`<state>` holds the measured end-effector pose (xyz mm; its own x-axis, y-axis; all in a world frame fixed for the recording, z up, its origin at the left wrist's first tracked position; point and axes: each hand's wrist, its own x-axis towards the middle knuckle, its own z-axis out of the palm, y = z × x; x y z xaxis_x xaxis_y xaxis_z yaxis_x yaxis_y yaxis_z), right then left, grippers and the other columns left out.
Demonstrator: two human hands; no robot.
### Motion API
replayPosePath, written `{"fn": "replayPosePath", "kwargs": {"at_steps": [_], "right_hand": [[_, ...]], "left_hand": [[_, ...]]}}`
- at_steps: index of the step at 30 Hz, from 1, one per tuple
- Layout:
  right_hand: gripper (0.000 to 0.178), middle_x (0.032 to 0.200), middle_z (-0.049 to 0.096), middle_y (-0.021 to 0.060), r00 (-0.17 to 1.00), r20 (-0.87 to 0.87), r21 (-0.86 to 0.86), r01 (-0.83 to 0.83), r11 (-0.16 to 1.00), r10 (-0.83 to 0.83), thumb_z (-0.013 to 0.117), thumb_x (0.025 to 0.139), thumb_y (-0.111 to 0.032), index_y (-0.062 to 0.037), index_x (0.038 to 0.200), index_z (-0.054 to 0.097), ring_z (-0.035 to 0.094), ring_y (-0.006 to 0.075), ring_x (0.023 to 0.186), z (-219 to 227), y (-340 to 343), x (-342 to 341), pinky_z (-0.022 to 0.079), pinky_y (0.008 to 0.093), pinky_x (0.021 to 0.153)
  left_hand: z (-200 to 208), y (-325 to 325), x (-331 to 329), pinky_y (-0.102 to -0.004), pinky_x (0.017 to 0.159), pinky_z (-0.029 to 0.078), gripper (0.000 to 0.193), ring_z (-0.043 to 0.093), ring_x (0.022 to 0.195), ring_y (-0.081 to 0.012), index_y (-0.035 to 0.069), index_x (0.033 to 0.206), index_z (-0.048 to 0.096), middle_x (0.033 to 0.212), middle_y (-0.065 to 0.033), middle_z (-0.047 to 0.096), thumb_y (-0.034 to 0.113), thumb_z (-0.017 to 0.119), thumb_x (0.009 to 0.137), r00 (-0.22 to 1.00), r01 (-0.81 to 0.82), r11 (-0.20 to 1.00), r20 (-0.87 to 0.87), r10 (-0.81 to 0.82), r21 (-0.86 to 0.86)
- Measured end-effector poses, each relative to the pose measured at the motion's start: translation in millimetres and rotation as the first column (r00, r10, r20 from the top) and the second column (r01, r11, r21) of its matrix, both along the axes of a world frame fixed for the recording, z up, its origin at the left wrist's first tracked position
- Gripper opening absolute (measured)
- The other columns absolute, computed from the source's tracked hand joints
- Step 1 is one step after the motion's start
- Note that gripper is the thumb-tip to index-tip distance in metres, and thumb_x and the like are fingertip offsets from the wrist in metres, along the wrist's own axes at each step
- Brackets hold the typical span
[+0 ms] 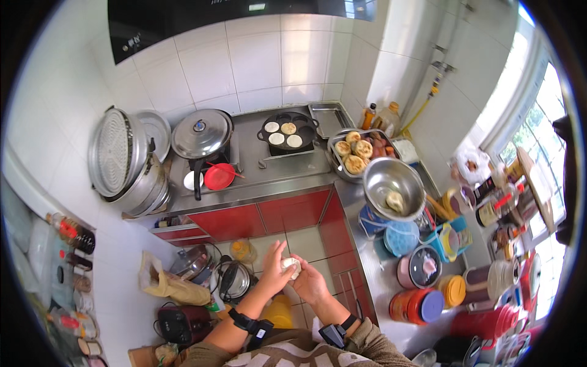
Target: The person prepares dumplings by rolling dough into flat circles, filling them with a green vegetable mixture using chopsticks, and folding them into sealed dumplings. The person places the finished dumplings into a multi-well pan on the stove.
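Between my two hands, in front of my body, is a small round piece of white dough (291,265). My left hand (274,270) presses on its left side with the fingers pointing up. From the right, my right hand (309,285) cups it, and the fingers of both hands partly cover it. Ahead on the stove, a black pan with round hollows (286,129) holds several pale dough discs (277,139) and a lightly browned one (288,128). To the right, a steel bowl (408,177) contains a lump of dough (395,200).
Behind the bowl stands a metal tray with browned buns (354,163). A lidded pan (202,133) sits on the left of the stove, its handle sticking out over the counter by a red bowl (219,176). Jars and tubs (417,306) crowd the right counter; pots stand on the floor below.
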<state>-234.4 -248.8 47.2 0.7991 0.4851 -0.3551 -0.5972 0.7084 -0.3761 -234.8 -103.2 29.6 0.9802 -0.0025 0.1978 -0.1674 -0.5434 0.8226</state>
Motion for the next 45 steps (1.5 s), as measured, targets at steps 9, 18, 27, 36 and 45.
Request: {"fn": "replayPosePath", "kwargs": {"at_steps": [9,18,27,36,45], "right_hand": [[0.035,0.135,0.057,0.0151,0.975,-0.035,-0.04,0.219,0.975,-0.221,0.038,0.104,-0.025,-0.0057,0.132,0.049,0.056,0.0325,0.124,-31.6,71.2,239.1,0.044,0.0551,0.108],[0.048,0.143,0.05,0.0167,0.808,0.295,0.003,0.533,0.846,-0.51,0.035,0.106,-0.037,-0.0031,0.138,0.046,0.049,0.0306,0.131,-56.7,66.2,478.1,0.037,0.0545,0.113],[0.043,0.149,0.048,0.0178,0.498,0.35,-0.505,0.814,-0.288,0.793,0.039,0.105,-0.027,-0.0048,0.138,0.056,0.037,0.0366,0.144,-61.0,58.7,582.6,0.019,0.0536,0.12],[0.054,0.158,0.034,0.0212,0.412,0.236,-0.512,0.822,-0.247,0.88,0.037,0.105,-0.029,0.0032,0.149,0.039,0.03,0.0362,0.148,-56.6,59.8,585.0,0.018,0.0508,0.121],[0.058,0.158,0.033,0.0235,0.469,0.223,-0.567,0.776,-0.278,0.855,0.035,0.106,-0.033,0.0043,0.15,0.036,0.03,0.0375,0.148,-73.7,58.9,591.3,0.017,0.0497,0.122]], "left_hand": [[-11.9,90.2,187.1,-0.0437,0.121,0.021,0.065,0.034,0.145,-0.0315,-0.001,0.15,0.034,0.157,-0.0175,0.034,0.031,0.055,0.098,0.998,0.035,0.906,-0.029,-0.051,-0.422],[-87.3,131.2,201.9,-0.0445,0.11,0.042,0.044,0.057,0.122,-0.0291,-0.004,0.136,0.046,0.13,-0.02,0.057,0.018,0.05,0.097,0.879,-0.361,0.542,-0.471,-0.074,-0.759],[-129.4,125.0,232.9,-0.0433,0.107,0.046,0.039,0.062,0.112,-0.0268,-0.002,0.134,0.047,0.121,-0.0169,0.062,0.016,0.048,0.1,0.796,-0.528,0.388,-0.599,-0.082,-0.755],[-135.5,137.3,260.6,-0.0412,0.101,0.048,0.038,0.062,0.105,-0.0231,0.001,0.13,0.05,0.112,-0.013,0.064,0.022,0.052,0.099,0.755,-0.621,0.34,-0.655,0.019,-0.706],[-141.8,141.2,260.4,-0.0393,0.1,0.048,0.039,0.063,0.105,-0.0232,0.0,0.131,0.05,0.113,-0.0132,0.064,0.022,0.053,0.099,0.721,-0.669,0.262,-0.693,0.001,-0.696]]}}
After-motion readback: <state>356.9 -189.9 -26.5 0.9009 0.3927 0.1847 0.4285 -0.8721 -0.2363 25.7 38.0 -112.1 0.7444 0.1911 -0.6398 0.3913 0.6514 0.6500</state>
